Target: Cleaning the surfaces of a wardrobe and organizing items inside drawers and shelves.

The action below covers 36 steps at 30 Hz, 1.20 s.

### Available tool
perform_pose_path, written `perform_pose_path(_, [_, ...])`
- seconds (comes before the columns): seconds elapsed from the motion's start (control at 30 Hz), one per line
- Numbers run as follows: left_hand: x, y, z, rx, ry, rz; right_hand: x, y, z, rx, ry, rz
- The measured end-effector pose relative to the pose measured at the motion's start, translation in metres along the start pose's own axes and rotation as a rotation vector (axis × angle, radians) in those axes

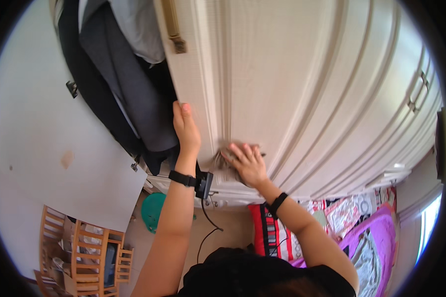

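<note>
My left hand (187, 129) grips the edge of a cream wardrobe door (277, 74), thumb on its face and fingers curled toward the edge. Lower on the same panel, my right hand (249, 166) presses a greyish-brown cloth (226, 157) against the surface, fingers spread over it. Much of the cloth is hidden under the palm. Dark and grey clothes (129, 89) hang in the opening left of the door, with a white garment (139, 27) above them. A gold handle (173, 24) is fixed near the door's upper edge.
Another door (79, 163) with hinges stands swung out at left. Below are a teal stool (154, 210) and wooden slatted furniture (91, 252). A bed with a red patterned pillow (267, 230) and purple bedding (376, 232) lies lower right. A black cable (210, 232) hangs from my left wrist.
</note>
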<state>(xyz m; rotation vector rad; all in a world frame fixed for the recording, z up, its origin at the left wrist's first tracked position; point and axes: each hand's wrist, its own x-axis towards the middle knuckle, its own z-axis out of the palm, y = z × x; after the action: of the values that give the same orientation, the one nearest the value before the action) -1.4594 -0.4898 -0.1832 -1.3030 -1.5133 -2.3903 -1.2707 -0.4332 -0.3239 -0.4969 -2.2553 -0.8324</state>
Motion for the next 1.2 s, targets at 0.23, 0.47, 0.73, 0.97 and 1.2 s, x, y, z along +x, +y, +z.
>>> perform_pose_path(0.23, [0.008, -0.001, -0.011, 0.151, 0.078, 0.164, 0.156, 0.164, -0.134, -0.502, 0.339, 0.395])
perform_pose_path(0.47, [0.014, -0.022, -0.007, 0.043, 0.124, 0.133, 0.173, 0.193, -0.117, -0.278, 0.613, 0.44])
perform_pose_path(0.73, [0.004, -0.026, -0.009, -0.117, -0.065, 0.009, -0.063, 0.042, 0.034, 0.078, 0.287, 1.119])
perform_pose_path(0.97, [0.002, -0.031, -0.01, -0.126, -0.035, 0.061, -0.139, 0.005, 0.045, 0.267, 0.193, 1.334])
perform_pose_path(1.2, [0.006, -0.026, -0.01, -0.205, -0.015, -0.017, -0.114, 0.089, -0.016, 0.421, 0.382, 1.347])
